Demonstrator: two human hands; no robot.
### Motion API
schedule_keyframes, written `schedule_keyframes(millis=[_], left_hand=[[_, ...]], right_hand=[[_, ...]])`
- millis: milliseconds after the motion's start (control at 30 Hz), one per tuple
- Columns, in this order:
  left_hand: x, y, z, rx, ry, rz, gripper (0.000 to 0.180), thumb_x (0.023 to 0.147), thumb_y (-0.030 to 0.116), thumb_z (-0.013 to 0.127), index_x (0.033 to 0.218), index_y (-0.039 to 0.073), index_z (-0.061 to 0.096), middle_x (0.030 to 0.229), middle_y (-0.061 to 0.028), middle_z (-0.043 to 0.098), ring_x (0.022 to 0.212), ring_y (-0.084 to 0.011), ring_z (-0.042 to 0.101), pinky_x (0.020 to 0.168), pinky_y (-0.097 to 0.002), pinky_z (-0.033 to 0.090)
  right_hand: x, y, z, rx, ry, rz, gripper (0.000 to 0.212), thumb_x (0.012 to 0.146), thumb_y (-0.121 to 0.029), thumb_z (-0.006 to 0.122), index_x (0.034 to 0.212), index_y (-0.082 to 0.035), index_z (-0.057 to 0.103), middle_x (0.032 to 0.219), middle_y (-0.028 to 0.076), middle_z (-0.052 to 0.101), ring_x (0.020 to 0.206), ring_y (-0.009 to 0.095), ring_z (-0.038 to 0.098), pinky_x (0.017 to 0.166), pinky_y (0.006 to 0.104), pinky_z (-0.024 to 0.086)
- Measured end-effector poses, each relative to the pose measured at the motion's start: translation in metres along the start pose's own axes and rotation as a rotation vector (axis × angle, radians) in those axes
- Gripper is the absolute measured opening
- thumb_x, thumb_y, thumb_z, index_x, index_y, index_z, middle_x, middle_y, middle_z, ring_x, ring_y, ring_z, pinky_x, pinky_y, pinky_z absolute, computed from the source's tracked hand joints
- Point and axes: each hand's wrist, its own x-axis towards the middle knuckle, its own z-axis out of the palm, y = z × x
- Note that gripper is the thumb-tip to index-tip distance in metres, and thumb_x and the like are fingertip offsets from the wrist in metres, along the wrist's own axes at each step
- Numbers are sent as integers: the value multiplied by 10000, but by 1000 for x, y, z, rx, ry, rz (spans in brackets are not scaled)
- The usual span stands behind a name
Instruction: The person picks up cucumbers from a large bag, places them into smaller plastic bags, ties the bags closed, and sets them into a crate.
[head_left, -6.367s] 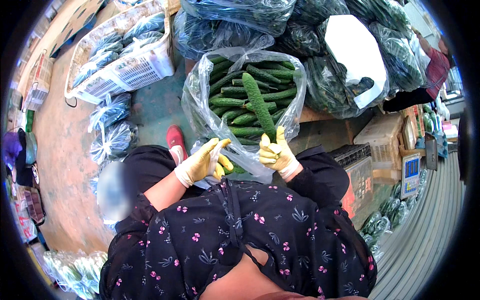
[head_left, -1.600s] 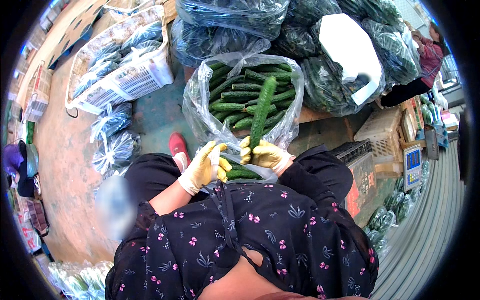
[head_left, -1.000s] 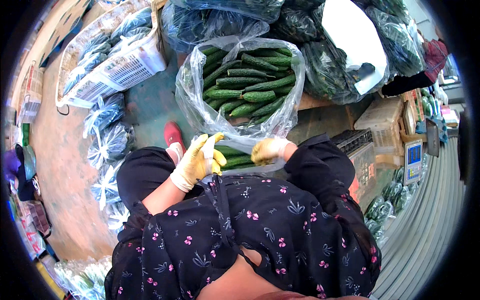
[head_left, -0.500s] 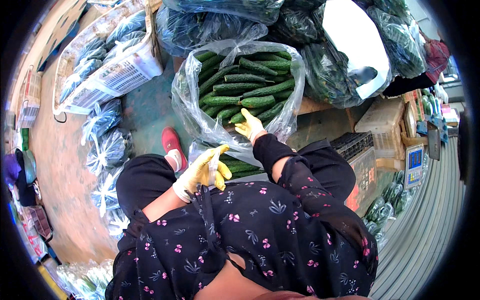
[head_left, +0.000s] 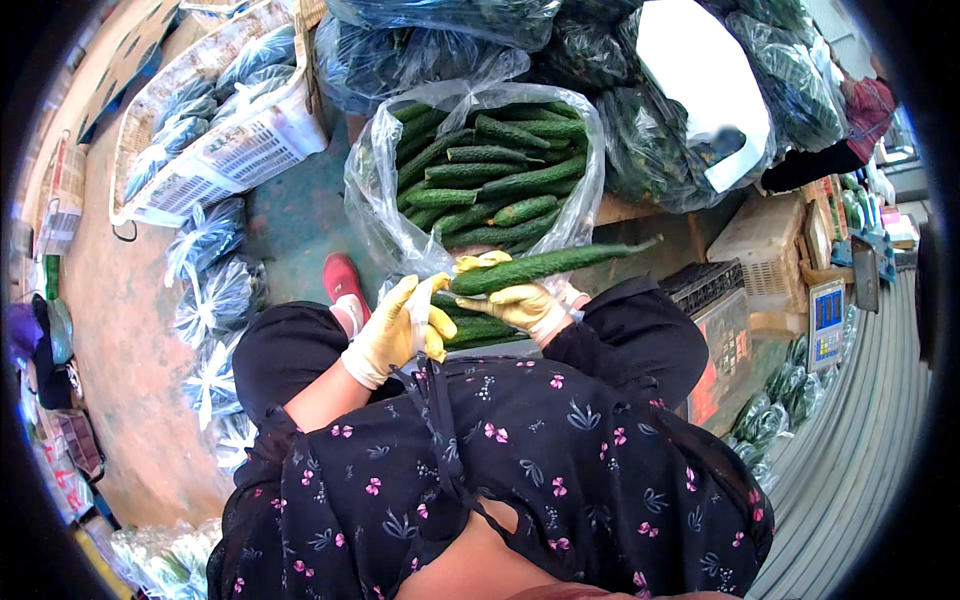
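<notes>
A long green cucumber (head_left: 560, 266) lies across my yellow-gloved right hand (head_left: 515, 300), whose fingers close around its left part; its thin tip points up and to the right. My left hand (head_left: 395, 335), gloved too, pinches a strip of clear plastic at the edge of a smaller bag. More cucumbers (head_left: 480, 330) lie in that bag, low between my knees and partly hidden by my hands. Just beyond stands a large open clear bag (head_left: 375, 185) full of loose cucumbers (head_left: 465, 195), its rim folded outward.
Dark filled plastic bags (head_left: 430, 60) are piled behind, with a white sheet (head_left: 705, 90) on them. At left are a white crate (head_left: 225, 160) of bagged produce and a row of tied bags (head_left: 215, 295). A scale display (head_left: 827, 320) and black crate (head_left: 705, 285) stand at right.
My right hand has come back from the large bag toward my left hand, now holding a cucumber taken from it. My left hand has stayed nearly in place.
</notes>
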Motion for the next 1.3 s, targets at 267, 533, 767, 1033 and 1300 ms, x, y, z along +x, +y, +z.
schedule_keyframes(millis=[267,533,767,1033,1300], left_hand=[[-8,3,-11,-215,-2,113,779,908,656,500,1419,81,377,867,-199,691,620,-265,672,573,-391,565],[-7,-1,-12,-45,-23,69,814,910,637,518,1467,76,327,860,-198,691,592,-258,667,595,-398,570],[0,4,-5,-13,0,-13,717,950,593,489,1476,125,356,877,-199,686,601,-253,660,606,-387,562],[-4,2,-2,-70,8,-7,726,949,583,497,1479,110,344,884,-205,688,634,-263,680,602,-374,565],[-4,1,0,-1,4,21,816,912,626,524,1489,88,314,839,-174,686,579,-245,650,608,-380,558]], right_hand=[[10,22,-47,-1634,-104,372,359,828,-92,650,1180,-26,628,1127,172,682,1092,248,641,925,372,491],[15,-57,0,-1626,251,575,235,840,-169,636,1044,-72,699,1061,85,720,1010,294,672,879,375,523],[53,-107,-87,-2832,927,524,241,773,-284,719,971,-147,731,1057,84,707,1054,315,633,967,440,434],[39,-112,-37,-2869,669,737,225,831,-227,681,1026,-137,747,1115,73,670,1080,279,621,846,406,519],[-21,-151,-32,-2648,1146,-149,282,663,-257,812,892,-132,706,955,109,638,928,323,618,774,440,511]])
